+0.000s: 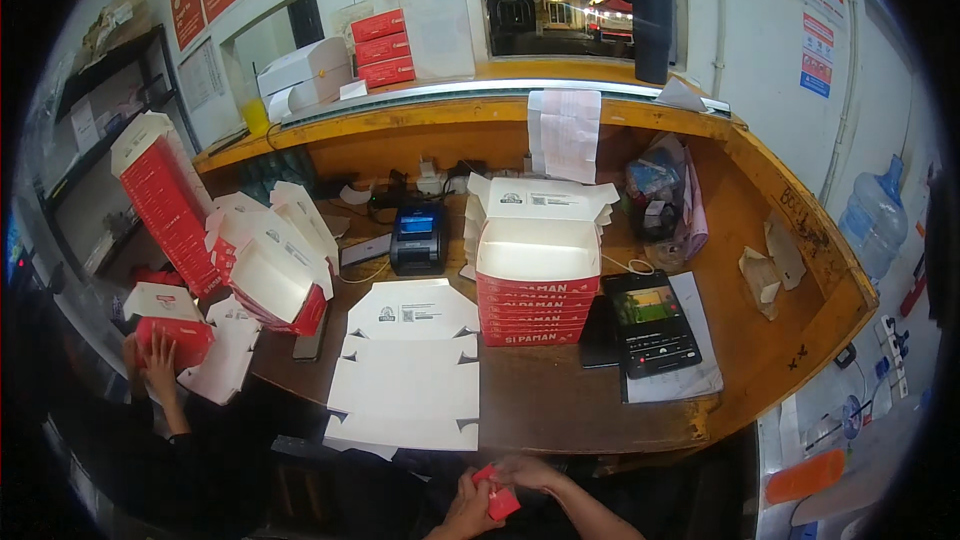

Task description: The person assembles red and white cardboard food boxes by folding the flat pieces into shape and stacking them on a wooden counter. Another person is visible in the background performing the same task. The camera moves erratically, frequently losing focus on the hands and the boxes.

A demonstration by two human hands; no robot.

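Note:
Below the counter's front edge, my left hand point(466, 509) is closed round a small red cardboard piece point(503, 505). My right hand point(530, 474) pinches its upper end from the other side; the fingertips are small and partly hidden there. Just beyond my hands, a stack of flat white box blanks point(403, 390) lies on the wooden counter point(530, 418). Behind it on the right stands a stack of nested red boxes point(532, 325), the top one with its white inside and lid showing.
At the left, another person's hands point(160, 365) hold a red box point(185, 340). More red boxes point(168, 210) lean nearby. A black card-sized printer point(418, 238), a tablet point(652, 325) on papers, and a wooden ledge point(440, 105) surround the work area. An orange cup point(805, 477) lies right.

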